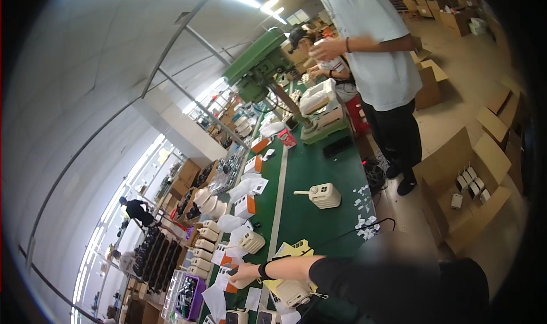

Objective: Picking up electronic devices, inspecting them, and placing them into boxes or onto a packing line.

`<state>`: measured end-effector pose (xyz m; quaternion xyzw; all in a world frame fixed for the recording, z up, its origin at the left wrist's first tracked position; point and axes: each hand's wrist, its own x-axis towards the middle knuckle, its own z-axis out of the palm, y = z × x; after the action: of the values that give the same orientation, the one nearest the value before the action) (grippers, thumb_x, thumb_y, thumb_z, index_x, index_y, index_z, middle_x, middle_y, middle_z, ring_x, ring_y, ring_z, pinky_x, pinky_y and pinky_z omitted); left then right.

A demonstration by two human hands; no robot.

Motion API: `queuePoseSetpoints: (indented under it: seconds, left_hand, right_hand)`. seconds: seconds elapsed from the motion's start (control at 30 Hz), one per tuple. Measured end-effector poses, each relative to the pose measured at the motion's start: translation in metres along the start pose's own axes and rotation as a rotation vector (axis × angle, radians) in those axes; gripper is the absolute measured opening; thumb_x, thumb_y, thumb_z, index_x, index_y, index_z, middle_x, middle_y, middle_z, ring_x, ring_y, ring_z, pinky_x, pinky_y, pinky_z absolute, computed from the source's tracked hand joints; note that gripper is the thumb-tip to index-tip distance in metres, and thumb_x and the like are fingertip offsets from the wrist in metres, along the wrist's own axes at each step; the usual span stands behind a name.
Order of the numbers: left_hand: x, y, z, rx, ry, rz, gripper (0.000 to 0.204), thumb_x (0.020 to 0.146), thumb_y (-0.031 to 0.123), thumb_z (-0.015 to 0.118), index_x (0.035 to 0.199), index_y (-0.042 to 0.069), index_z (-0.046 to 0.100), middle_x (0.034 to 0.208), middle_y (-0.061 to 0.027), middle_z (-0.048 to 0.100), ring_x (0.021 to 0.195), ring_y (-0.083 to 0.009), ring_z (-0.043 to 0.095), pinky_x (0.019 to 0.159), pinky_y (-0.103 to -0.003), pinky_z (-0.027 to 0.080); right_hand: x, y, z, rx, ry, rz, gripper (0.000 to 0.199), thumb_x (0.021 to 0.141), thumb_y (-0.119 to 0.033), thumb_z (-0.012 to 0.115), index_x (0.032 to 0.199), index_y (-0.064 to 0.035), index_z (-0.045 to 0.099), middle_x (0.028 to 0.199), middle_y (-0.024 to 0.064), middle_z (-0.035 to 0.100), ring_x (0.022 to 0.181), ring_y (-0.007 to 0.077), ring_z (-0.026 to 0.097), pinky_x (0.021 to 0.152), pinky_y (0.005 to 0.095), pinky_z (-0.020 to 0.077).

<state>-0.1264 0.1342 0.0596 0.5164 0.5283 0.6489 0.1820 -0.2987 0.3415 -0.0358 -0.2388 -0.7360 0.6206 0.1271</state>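
Observation:
My right arm, in a black sleeve with a black wristband, reaches in from the lower right across the green workbench (302, 170). At its end, my right hand (244, 271) is over a small white-and-orange box (226, 278) at the bench's left side. Its fingers are small and partly hidden, so a grip cannot be made out. Below the forearm lies a cream radio-like device (293, 293) on yellow sheets (295, 249). Another cream device (252, 242) sits just beyond the hand, and one more (325, 196) stands farther along the bench. My left hand is out of view.
A green drill press (256, 67) stands farther along the bench. Small white scraps (367, 227) lie by the right edge near a black cable. On the floor at right, an open carton (456, 210) holds several cream items. A standing person (376, 56) is beyond it.

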Motion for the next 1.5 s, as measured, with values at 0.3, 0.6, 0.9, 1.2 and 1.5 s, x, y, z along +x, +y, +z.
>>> queuePoseSetpoints:
  seconds: [0.3, 0.6, 0.9, 1.2, 1.5]
  left_hand:
    - [0.067, 0.032, 0.081, -0.125, -0.214, 0.069, 0.056, 0.083, 0.031, 0.047, 0.129, 0.000, 0.036, 0.127, -0.0175, 0.041, 0.110, -0.0289, 0.044, 0.094, -0.038, 0.035]
    - [0.108, 0.056, 0.177, -0.229, -0.376, 0.089, 0.056, 0.085, 0.034, 0.046, 0.128, 0.001, 0.037, 0.126, -0.0168, 0.043, 0.109, -0.0280, 0.046, 0.093, -0.037, 0.037]
    - [0.130, 0.066, 0.256, -0.339, -0.533, 0.037, 0.056, 0.086, 0.038, 0.044, 0.127, 0.001, 0.038, 0.125, -0.0162, 0.044, 0.107, -0.0270, 0.048, 0.092, -0.036, 0.038]
    - [0.105, 0.061, 0.304, -0.466, -0.571, -0.084, 0.057, 0.087, 0.042, 0.042, 0.126, 0.001, 0.040, 0.124, -0.0156, 0.046, 0.105, -0.0260, 0.050, 0.091, -0.036, 0.039]
    - [-0.059, 0.001, 0.089, -0.478, 0.278, -0.296, 0.058, 0.089, 0.046, 0.040, 0.125, 0.001, 0.041, 0.123, -0.0149, 0.048, 0.103, -0.0251, 0.052, 0.089, -0.035, 0.041]
  right_hand:
    - [-0.293, -0.077, -0.062, -0.413, -0.383, -1.197, 0.048, 0.071, -0.041, 0.069, 0.098, -0.0030, 0.056, 0.091, 0.0170, 0.057, 0.084, 0.0264, 0.056, 0.064, 0.0330, 0.0452]
    - [-0.345, -0.039, -0.111, -0.333, -0.134, -1.456, 0.054, 0.076, -0.048, 0.061, 0.100, -0.0004, 0.049, 0.094, 0.0182, 0.053, 0.085, 0.0326, 0.051, 0.073, 0.0404, 0.0421]
    - [-0.365, -0.035, -0.169, -0.104, 0.036, -1.270, 0.058, 0.075, -0.049, 0.062, 0.102, 0.0003, 0.048, 0.094, 0.0190, 0.052, 0.085, 0.0336, 0.050, 0.074, 0.0412, 0.0416]
    - [-0.402, -0.012, -0.186, 0.185, 0.099, -1.037, 0.062, 0.073, -0.051, 0.064, 0.103, 0.0011, 0.047, 0.095, 0.0198, 0.052, 0.085, 0.0345, 0.049, 0.075, 0.0421, 0.0410]
    - [-0.370, 0.043, -0.082, 0.664, -0.344, -0.600, 0.059, 0.092, -0.028, 0.048, 0.136, 0.0019, 0.021, 0.128, 0.0105, 0.038, 0.117, 0.0157, 0.037, 0.098, 0.0281, 0.0317]
